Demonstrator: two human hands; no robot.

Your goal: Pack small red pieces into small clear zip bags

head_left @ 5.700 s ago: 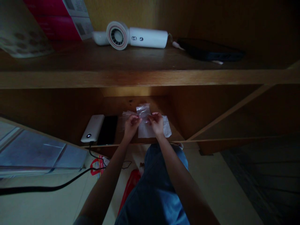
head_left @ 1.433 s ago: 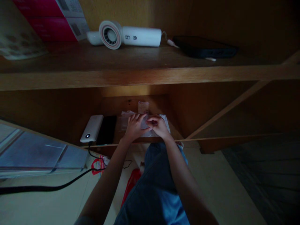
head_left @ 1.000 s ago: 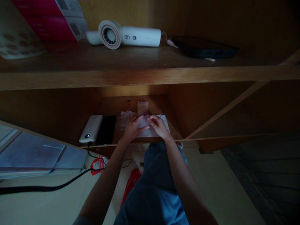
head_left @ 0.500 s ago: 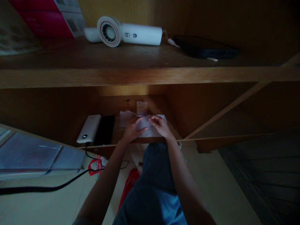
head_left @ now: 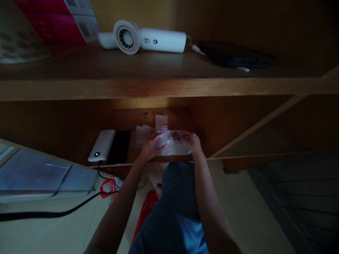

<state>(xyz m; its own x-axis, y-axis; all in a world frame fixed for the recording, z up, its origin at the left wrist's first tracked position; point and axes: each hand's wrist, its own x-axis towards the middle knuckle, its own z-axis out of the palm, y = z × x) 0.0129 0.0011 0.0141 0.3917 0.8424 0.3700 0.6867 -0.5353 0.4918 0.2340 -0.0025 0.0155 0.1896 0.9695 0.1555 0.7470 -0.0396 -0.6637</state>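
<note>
My left hand lies on the left part of a clear plastic bag, its thumb spread away from its fingers. A small heap of dark red, bead-like pieces shows at the upper middle of that bag. Just right of the heap, my right hand has its fingertips pinched together; what is between them is too small to tell. Behind the bag lies a small clear zip bag with similar reddish pieces at its near end. More flat clear bags lie left of my left hand.
Left on the lower shelf are a white power bank with a cable and a dark flat phone-like thing. A white handheld fan, a black phone-like object and a pink box occupy the upper shelf, whose edge overhangs my hands.
My right hand has moved right, from the middle of the bag toward its right end, uncovering the dark red pieces. My left hand stays in place on the bag.
</note>
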